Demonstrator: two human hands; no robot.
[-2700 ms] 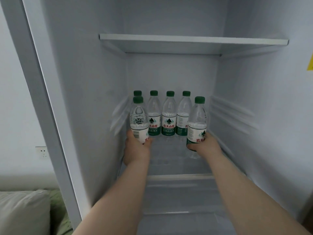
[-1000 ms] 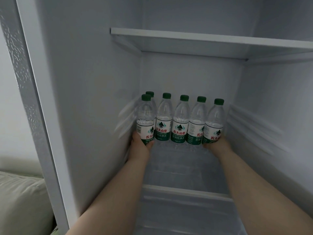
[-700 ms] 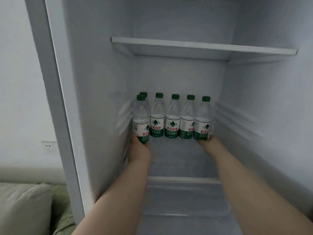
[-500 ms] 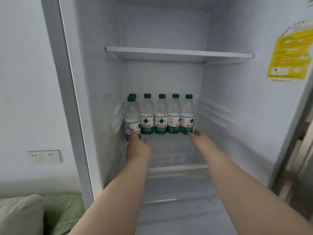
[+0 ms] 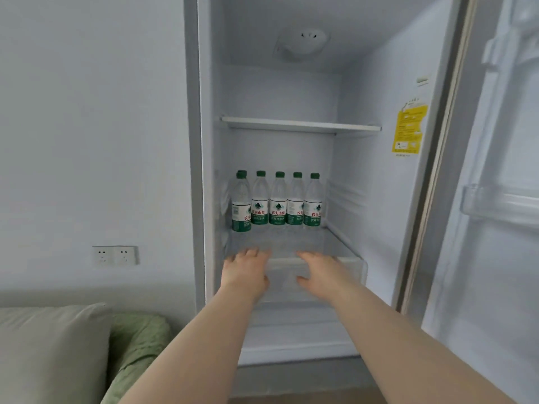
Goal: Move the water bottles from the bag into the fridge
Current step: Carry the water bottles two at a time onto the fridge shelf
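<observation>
Several clear water bottles (image 5: pixel 277 199) with green caps and green-and-white labels stand upright in a row on the fridge's glass shelf (image 5: pixel 335 237). One more stands in front at the far left (image 5: pixel 241 204). My left hand (image 5: pixel 246 271) and my right hand (image 5: pixel 319 272) hover at the shelf's front edge, fingers spread, holding nothing and clear of the bottles. The bag is out of view.
The fridge (image 5: pixel 364 170) stands open, with a bare white upper shelf (image 5: pixel 300 124) and a yellow sticker (image 5: pixel 409 128) on its right wall. The open door (image 5: pixel 501 199) with a bin is at right. A grey-green sofa cushion (image 5: pixel 52 351) and wall sockets (image 5: pixel 115 255) are at left.
Both hands have let go of the bottles and drawn back to the shelf's front edge. The view has pulled away from the fridge.
</observation>
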